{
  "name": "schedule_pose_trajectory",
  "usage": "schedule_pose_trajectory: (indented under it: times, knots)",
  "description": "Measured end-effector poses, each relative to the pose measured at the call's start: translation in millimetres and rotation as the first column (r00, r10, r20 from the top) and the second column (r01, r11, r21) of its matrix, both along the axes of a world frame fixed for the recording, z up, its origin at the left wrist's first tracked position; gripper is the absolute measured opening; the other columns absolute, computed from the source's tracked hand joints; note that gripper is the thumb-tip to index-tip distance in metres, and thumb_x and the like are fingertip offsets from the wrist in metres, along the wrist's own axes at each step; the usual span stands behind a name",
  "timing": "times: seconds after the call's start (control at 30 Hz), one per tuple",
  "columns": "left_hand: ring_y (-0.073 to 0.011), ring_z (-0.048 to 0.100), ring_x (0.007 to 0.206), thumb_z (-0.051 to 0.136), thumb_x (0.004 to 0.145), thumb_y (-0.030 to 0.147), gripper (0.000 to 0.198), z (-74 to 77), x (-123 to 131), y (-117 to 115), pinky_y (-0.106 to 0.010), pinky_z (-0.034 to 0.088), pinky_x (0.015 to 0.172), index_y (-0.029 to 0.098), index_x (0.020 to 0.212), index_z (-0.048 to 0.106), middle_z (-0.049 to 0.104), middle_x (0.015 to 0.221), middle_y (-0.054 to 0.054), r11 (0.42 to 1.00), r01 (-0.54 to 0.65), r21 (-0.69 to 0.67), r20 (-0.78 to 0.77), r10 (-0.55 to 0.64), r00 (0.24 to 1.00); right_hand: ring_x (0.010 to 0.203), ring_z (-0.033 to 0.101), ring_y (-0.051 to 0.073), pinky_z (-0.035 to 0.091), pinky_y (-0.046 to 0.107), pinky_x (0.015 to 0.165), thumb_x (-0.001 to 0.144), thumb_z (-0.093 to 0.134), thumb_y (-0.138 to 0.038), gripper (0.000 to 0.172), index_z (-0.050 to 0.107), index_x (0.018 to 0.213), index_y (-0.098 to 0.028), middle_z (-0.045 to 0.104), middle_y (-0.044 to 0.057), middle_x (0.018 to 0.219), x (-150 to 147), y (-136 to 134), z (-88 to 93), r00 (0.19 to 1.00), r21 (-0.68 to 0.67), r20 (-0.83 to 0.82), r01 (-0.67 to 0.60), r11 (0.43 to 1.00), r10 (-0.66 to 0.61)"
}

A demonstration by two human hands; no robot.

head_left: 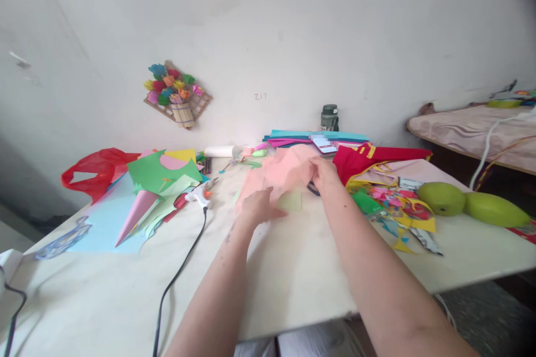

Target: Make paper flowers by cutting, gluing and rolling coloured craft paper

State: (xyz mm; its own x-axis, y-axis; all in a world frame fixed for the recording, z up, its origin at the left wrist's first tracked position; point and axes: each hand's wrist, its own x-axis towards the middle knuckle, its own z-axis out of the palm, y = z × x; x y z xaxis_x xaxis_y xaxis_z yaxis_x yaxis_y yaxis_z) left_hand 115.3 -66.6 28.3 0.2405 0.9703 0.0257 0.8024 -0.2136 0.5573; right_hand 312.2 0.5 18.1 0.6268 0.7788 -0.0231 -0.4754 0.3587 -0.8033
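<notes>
Thin peach-coloured paper is lifted in soft folds above the middle of the table. My right hand is closed in a pinch on its right edge. Beside the paper's near edge, my left hand is somewhat blurred, with its thumb spread away from the fingers. Whether its fingertips touch the paper cannot be made out. Below the paper, a pale green square piece lies on the table. Dark scissor-like handles show partly under my right wrist.
A white glue gun with a black cord lies left, near a pink paper cone and a red bag. To the right are paper scraps, red cloth and green balloon-like shapes. A bottle stands behind.
</notes>
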Motion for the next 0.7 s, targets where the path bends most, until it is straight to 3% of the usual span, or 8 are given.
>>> schedule_pose_trajectory:
  times: [0.07, 0.2, 0.33, 0.4, 0.53, 0.7]
  knots:
    - [-0.0279, 0.06, 0.078, 0.074, 0.044, 0.04, 0.067, -2.5, 8, -2, -0.033, 0.042, 0.073, 0.023, 0.106, 0.059, 0.065, 0.073, -0.008, 0.991, -0.048, 0.127, -0.048, 0.054, 0.997, 0.054, 0.057, 0.008, 0.049, 0.018, 0.051, 0.056, 0.058, -0.001, 0.017, 0.052, 0.064, -0.015, 0.056, -0.004, 0.058, -6, -4, 10.2, 0.987, 0.051, -0.132, -0.089, 0.995, 0.095]
    - [-0.0277, 0.058, 0.088, 0.052, 0.072, 0.032, 0.029, -3.6, 12, 1, -0.035, 0.04, 0.076, 0.026, 0.098, 0.063, 0.064, 0.089, -0.012, 0.953, -0.164, 0.254, -0.082, 0.19, 0.978, 0.058, 0.058, 0.006, 0.05, 0.016, 0.056, 0.059, 0.056, 0.002, 0.018, 0.055, 0.066, -0.014, 0.059, -0.003, 0.062, -8, -9, 19.5, 0.96, 0.135, -0.227, -0.135, 0.982, 0.163]
    - [-0.0276, 0.058, 0.086, 0.047, 0.072, 0.021, 0.039, 6.8, 1, 12, -0.037, 0.041, 0.073, 0.03, 0.108, 0.06, 0.065, 0.087, -0.011, 0.897, -0.355, 0.264, 0.065, 0.351, 0.934, 0.067, 0.062, 0.01, 0.052, 0.021, 0.061, 0.059, 0.057, -0.002, 0.02, 0.058, 0.075, -0.015, 0.064, -0.001, 0.071, -4, -12, 17.5, 0.962, 0.153, -0.19, -0.167, 0.974, 0.195]
    - [-0.0279, 0.057, 0.087, 0.048, 0.069, 0.016, 0.046, 15.1, -6, 22, -0.037, 0.041, 0.074, 0.03, 0.112, 0.057, 0.064, 0.086, -0.01, 0.869, -0.396, 0.296, 0.122, 0.377, 0.918, 0.071, 0.063, 0.013, 0.053, 0.025, 0.063, 0.058, 0.059, -0.004, 0.023, 0.059, 0.079, -0.015, 0.065, 0.0, 0.075, -4, -13, 14.9, 0.971, 0.163, -0.138, -0.169, 0.972, 0.193]
    - [-0.0272, 0.053, 0.097, 0.043, 0.068, 0.008, 0.05, 35.8, -13, 46, -0.038, 0.039, 0.084, 0.026, 0.112, 0.058, 0.06, 0.099, -0.01, 0.809, -0.311, 0.498, 0.169, 0.261, 0.95, 0.07, 0.062, 0.013, 0.053, 0.026, 0.063, 0.055, 0.06, -0.006, 0.029, 0.06, 0.083, -0.017, 0.065, -0.001, 0.076, -8, -10, 9.5, 0.992, 0.146, -0.07, -0.096, 0.985, 0.107]
    - [-0.022, 0.051, 0.101, 0.04, 0.066, 0.003, 0.054, 62.5, -24, 82, -0.032, 0.038, 0.088, 0.024, 0.114, 0.057, 0.056, 0.108, -0.006, 0.815, -0.211, 0.54, 0.307, 0.043, 0.951, 0.059, 0.06, 0.01, 0.051, 0.022, 0.054, 0.055, 0.056, -0.004, 0.033, 0.06, 0.085, -0.018, 0.064, -0.003, 0.072, -22, -9, 4.6, 0.984, 0.13, 0.017, -0.178, 0.975, 0.177]
